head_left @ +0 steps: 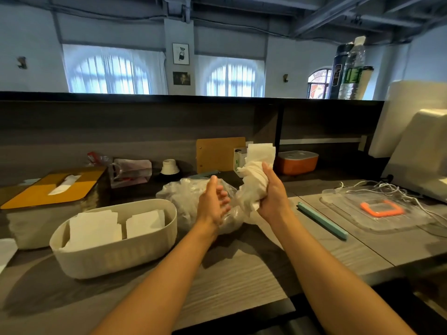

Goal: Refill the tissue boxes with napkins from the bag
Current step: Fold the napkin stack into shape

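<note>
A clear plastic bag (187, 201) lies on the counter in the middle. My right hand (272, 194) grips a bunch of white napkins (260, 160) upright, just right of the bag, with some bag plastic around its lower part. My left hand (214, 201) is beside it, fingers relaxed, in front of the bag. An open cream tissue box (116, 257) at front left has two stacks of napkins inside. Behind it stands a second tissue box with a yellow lid (52, 192), a napkin poking from its slot.
A teal stick (321, 221) lies right of my hands. A clear tray with an orange frame (382, 209) and white cables sits at right, by a white machine (420, 153). An orange container (297, 162), a wooden board (220, 153) and small items line the back wall.
</note>
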Action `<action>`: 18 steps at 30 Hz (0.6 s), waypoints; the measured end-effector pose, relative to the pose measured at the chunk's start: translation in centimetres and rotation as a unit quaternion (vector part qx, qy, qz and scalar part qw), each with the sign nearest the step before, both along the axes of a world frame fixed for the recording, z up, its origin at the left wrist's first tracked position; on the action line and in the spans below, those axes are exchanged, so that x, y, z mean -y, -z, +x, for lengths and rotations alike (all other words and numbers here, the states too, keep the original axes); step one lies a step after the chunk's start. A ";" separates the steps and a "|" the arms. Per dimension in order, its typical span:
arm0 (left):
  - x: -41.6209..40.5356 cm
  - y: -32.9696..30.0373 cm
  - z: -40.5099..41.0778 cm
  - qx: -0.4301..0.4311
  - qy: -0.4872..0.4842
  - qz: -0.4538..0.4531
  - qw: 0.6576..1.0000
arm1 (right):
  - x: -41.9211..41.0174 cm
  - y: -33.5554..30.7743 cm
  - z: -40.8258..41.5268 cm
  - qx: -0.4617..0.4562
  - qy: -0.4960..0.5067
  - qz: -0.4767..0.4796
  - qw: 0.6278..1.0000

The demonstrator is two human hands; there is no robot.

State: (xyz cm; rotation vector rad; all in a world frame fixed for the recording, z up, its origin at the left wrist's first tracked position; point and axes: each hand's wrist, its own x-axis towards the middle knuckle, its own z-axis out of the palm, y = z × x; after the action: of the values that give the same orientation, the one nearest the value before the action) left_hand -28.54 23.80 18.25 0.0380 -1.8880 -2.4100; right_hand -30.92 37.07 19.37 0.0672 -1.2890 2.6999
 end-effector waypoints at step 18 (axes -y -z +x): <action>1.2 0.8 -1.0 0.096 0.052 -0.027 0.994 | 2.4 0.2 0.0 0.118 -0.017 0.360 0.925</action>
State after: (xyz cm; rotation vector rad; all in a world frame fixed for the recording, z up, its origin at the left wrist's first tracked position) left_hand -29.51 22.56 17.41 0.1804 -2.0834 -2.5026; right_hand -30.93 34.63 19.14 -0.1621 -2.3013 2.1492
